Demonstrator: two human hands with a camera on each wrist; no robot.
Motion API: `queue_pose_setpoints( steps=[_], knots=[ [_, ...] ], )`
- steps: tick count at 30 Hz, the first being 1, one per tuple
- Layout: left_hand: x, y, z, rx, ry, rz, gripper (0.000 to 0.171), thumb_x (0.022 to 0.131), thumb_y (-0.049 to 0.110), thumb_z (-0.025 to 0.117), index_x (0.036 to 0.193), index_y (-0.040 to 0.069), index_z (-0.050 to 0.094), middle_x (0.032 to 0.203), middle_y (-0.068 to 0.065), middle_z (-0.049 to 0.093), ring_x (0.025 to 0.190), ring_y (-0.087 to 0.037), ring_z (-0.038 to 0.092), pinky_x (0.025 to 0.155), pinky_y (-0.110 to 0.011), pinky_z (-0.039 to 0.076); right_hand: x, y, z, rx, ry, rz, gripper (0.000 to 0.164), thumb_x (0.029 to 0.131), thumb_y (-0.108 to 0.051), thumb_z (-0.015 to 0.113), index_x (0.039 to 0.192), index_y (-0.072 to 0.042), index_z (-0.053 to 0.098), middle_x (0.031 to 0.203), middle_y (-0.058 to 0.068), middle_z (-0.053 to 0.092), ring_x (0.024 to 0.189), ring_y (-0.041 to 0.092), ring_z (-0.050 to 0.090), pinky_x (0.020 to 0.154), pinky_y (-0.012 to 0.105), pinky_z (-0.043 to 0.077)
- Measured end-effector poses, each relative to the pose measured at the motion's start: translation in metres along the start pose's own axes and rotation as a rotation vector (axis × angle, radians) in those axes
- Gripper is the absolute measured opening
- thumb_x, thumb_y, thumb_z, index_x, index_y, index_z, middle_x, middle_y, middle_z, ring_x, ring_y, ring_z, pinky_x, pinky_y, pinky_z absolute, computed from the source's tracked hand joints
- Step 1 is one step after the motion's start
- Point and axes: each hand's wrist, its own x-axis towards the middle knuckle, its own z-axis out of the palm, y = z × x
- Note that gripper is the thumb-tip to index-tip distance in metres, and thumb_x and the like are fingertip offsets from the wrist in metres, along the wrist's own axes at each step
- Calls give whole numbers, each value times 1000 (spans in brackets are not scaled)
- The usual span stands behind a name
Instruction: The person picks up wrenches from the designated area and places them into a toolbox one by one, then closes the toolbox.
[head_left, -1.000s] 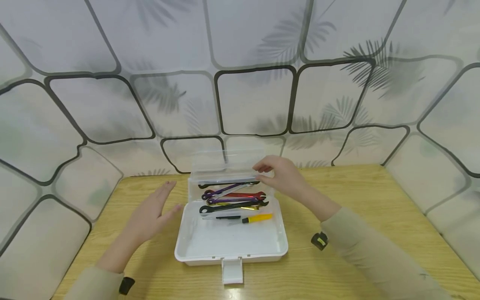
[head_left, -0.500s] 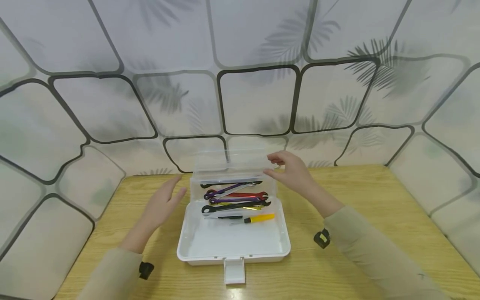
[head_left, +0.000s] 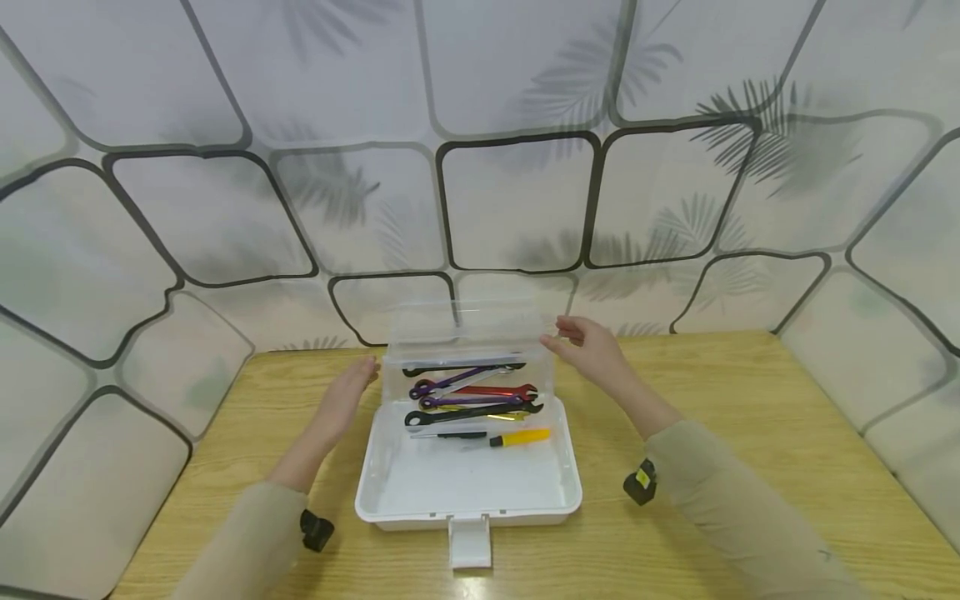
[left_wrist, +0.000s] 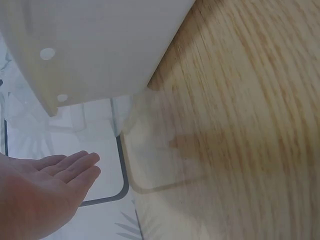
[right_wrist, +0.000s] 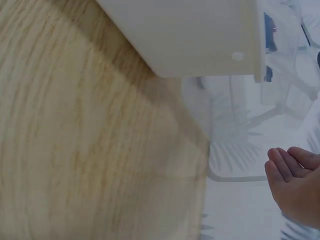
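A white toolbox (head_left: 465, 487) stands with its translucent lid (head_left: 461, 329) raised at the back. Several combination wrenches (head_left: 472, 414), black, purple, red and gold, lie in a translucent tray toward the back. In front of them are a yellow-and-black handled tool (head_left: 525, 437) and a thin black-handled one (head_left: 459, 435). My left hand (head_left: 347, 400) is beside the box's back left corner, fingers extended. At the lid's right edge is my right hand (head_left: 592, 354), fingers loosely bent; I cannot tell whether it touches the lid. Both wrist views show hands beyond the box wall, holding nothing.
The box rests on a wood-grain table (head_left: 675, 383). A patterned wall covering (head_left: 517, 204) rises behind and on both sides. The box's white latch (head_left: 470, 542) hangs down at the front. Small black cameras (head_left: 641, 482) are worn at the wrists.
My left hand has moved right and slightly up toward the box's left side. The right hand has shifted a little to the right along the lid. The box and tools stay put.
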Motion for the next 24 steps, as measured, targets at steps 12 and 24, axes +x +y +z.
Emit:
queue_pose_setpoints(
  steps=[12, 24],
  knots=[
    [13, -3, 12, -248, -79, -99, 79, 115, 47, 14, 158, -18, 29, 163, -39, 35, 151, -54, 40, 132, -58, 28, 2, 23, 12, 125, -143, 165, 80, 110, -56, 45, 161, 6, 38, 164, 30, 41, 151, 50, 42, 129, 64, 32],
    [19, -6, 18, -306, -99, -147, 82, 113, 48, 15, 159, -19, 25, 163, -41, 33, 153, -54, 36, 133, -56, 27, 4, 29, 20, 326, -265, 155, 81, 114, -50, 32, 161, 16, 24, 164, 38, 34, 153, 51, 38, 132, 53, 31]
  ],
)
